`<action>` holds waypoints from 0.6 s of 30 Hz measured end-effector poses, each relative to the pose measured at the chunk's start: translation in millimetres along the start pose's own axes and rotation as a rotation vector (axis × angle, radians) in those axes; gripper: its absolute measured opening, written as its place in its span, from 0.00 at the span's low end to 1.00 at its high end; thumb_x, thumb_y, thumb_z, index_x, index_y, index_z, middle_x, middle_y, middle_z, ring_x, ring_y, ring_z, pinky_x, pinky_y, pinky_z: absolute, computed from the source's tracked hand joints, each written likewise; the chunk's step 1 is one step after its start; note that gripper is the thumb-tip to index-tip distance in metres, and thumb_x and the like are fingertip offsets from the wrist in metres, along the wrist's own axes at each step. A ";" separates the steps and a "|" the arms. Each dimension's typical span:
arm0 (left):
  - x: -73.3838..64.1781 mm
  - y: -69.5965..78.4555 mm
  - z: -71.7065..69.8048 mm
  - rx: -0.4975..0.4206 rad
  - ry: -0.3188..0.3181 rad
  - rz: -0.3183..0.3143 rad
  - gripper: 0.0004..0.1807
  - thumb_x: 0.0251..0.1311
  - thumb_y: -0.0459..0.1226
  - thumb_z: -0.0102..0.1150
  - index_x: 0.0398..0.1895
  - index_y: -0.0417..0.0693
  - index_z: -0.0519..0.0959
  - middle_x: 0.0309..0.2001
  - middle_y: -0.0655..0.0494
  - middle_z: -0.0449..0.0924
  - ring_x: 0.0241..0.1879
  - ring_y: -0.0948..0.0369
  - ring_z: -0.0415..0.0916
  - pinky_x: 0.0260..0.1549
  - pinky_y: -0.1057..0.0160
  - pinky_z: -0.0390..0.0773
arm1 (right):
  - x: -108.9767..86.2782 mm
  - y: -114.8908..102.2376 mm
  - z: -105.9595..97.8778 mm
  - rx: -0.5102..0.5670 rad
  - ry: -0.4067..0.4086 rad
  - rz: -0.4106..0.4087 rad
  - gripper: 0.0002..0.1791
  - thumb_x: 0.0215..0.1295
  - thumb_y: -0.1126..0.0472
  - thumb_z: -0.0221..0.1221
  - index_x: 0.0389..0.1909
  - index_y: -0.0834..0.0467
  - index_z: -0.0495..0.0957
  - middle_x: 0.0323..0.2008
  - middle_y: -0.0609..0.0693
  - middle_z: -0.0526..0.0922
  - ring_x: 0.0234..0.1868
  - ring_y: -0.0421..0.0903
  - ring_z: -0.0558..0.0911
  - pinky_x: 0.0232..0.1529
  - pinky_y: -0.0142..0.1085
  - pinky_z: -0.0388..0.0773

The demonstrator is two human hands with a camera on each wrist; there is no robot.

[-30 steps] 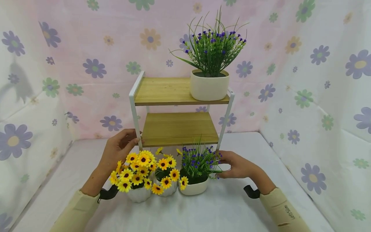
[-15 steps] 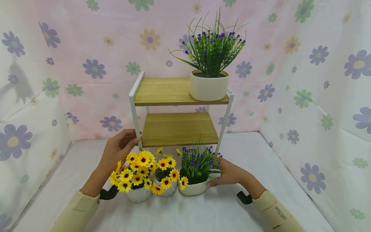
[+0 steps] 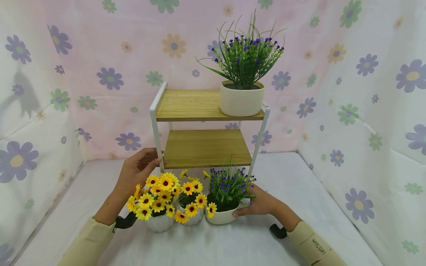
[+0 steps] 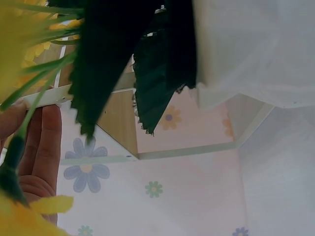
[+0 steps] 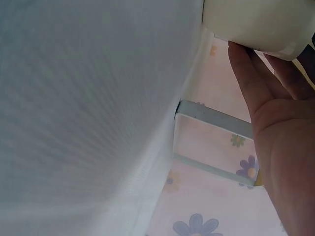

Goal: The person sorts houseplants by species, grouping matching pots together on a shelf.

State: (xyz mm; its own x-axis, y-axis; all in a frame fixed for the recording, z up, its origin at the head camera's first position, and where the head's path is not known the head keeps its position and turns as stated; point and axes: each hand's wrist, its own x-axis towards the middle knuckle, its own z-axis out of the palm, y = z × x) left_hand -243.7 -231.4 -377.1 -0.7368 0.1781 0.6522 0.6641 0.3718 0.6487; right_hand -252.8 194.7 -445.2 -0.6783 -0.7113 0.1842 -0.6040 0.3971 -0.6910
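Observation:
My left hand [image 3: 134,173] pinches the white left front post [image 3: 156,144] of a small two-tier wooden shelf [image 3: 206,147]. In the left wrist view the fingers [image 4: 47,142] lie against that white post, partly behind leaves and petals. My right hand [image 3: 261,201] grips the right side of a small cream pot [image 3: 221,217] with purple flowers, its thumb on the front. Fingertips touch the pot [image 5: 261,24] in the right wrist view; the head view hides them behind the foliage. Two white pots with yellow sunflowers, the left [image 3: 159,223] and the middle [image 3: 191,218], stand beside it.
A larger cream pot [image 3: 241,101] with purple flowers and long grass sits at the right end of the top shelf board. A white cloth [image 3: 206,244] covers the table. Flower-patterned fabric walls [image 3: 110,78] enclose the back and sides.
My right hand has moved left and toward me from the right of the small purple-flower pot onto its side, thumb against the front. The left hand keeps its hold on the post.

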 end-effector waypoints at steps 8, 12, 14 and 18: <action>1.3 0.8 -0.1 0.019 0.000 -0.010 0.16 0.71 0.22 0.61 0.60 0.32 0.79 0.53 0.38 0.86 0.48 0.74 0.85 0.48 0.74 0.84 | -0.9 -0.4 0.0 -0.069 0.019 -0.019 0.49 0.54 0.43 0.81 0.76 0.44 0.70 0.73 0.40 0.74 0.75 0.49 0.69 0.74 0.62 0.67; 1.0 0.8 0.0 0.011 0.000 -0.014 0.16 0.71 0.22 0.61 0.60 0.31 0.79 0.53 0.38 0.86 0.48 0.73 0.85 0.48 0.74 0.84 | 0.1 1.4 0.3 -0.083 0.027 -0.087 0.45 0.55 0.45 0.81 0.73 0.45 0.73 0.68 0.39 0.78 0.71 0.45 0.75 0.71 0.56 0.75; 0.7 0.9 0.2 0.010 0.001 -0.014 0.16 0.71 0.22 0.61 0.60 0.32 0.79 0.53 0.37 0.86 0.47 0.73 0.86 0.48 0.74 0.84 | 0.5 2.7 0.0 -0.095 0.034 -0.112 0.44 0.55 0.45 0.81 0.72 0.45 0.74 0.66 0.39 0.79 0.69 0.44 0.76 0.69 0.53 0.76; 0.3 0.9 0.4 0.015 0.004 -0.008 0.16 0.70 0.22 0.61 0.60 0.32 0.79 0.52 0.39 0.87 0.47 0.73 0.86 0.48 0.74 0.84 | 0.6 4.0 -2.2 -0.090 0.047 -0.107 0.46 0.54 0.44 0.81 0.73 0.43 0.73 0.68 0.37 0.78 0.71 0.44 0.74 0.71 0.55 0.74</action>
State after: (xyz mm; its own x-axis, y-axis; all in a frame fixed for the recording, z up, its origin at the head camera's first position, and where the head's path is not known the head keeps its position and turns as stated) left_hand -243.3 -230.6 -376.4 -0.7415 0.1715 0.6486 0.6561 0.3872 0.6478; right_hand -256.5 197.1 -446.3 -0.6256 -0.7251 0.2879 -0.7078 0.3723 -0.6003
